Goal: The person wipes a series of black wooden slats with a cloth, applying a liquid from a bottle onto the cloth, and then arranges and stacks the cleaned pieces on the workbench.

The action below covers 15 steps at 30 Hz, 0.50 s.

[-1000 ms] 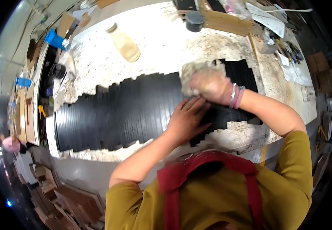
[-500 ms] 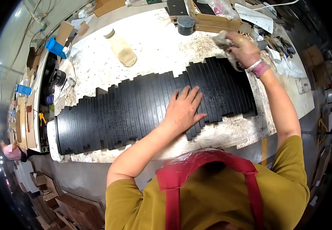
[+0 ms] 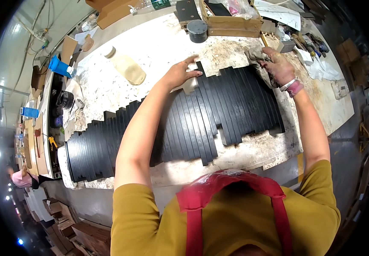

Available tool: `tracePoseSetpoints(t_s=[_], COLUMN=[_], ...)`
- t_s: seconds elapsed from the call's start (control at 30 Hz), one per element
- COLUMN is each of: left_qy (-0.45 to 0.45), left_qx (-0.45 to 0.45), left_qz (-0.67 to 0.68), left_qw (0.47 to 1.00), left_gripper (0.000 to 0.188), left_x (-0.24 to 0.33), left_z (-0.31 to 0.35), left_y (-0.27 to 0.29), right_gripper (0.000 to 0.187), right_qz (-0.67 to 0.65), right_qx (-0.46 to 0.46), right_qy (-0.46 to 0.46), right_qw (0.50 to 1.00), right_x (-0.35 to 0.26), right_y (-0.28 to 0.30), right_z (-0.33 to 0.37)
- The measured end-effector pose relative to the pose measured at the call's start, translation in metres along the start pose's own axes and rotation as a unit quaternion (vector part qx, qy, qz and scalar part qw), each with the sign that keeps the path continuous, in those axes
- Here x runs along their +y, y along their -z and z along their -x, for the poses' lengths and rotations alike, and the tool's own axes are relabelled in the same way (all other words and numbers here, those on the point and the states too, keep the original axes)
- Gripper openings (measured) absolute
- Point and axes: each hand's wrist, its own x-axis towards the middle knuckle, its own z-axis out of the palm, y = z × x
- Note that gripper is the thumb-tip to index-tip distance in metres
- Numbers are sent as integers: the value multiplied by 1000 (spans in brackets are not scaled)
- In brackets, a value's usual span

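Note:
Many long black strips lie side by side across the worktable, their ends uneven. My left hand is past their far ends with fingers apart. Its thumb touches the end of one strip that sticks out beyond its neighbours. My right hand is closed round a crumpled greyish rag at the far right corner of the strips. Part of the rag is hidden under the fingers. My left forearm covers some of the strips.
A bottle of cream-coloured liquid lies on the whitish stained table. Farther back are a dark round tub and a cardboard box. Tools and white plastic crowd the right side. Another person is at far left.
My left hand has gone from lying flat on the strips to their far ends. Strips near the middle have shifted, leaving a gap at the near edge. The rag hand moved slightly nearer.

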Motion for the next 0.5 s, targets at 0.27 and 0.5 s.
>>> tracePoseSetpoints(t_s=[0.27, 0.5], left_qy=[111, -126], left_qx=[-39, -43], left_qz=[143, -91], left_qw=[983, 987], left_gripper=[34, 54], left_x=[-30, 76], left_z=[-27, 86], left_y=[-3, -19], right_gripper=[39, 44], right_qz=[21, -27], right_qx=[2, 30], right_qy=[55, 182], right_qw=[998, 983], right_x=[-24, -68], right_y=[-5, -2], right_z=[-10, -26])
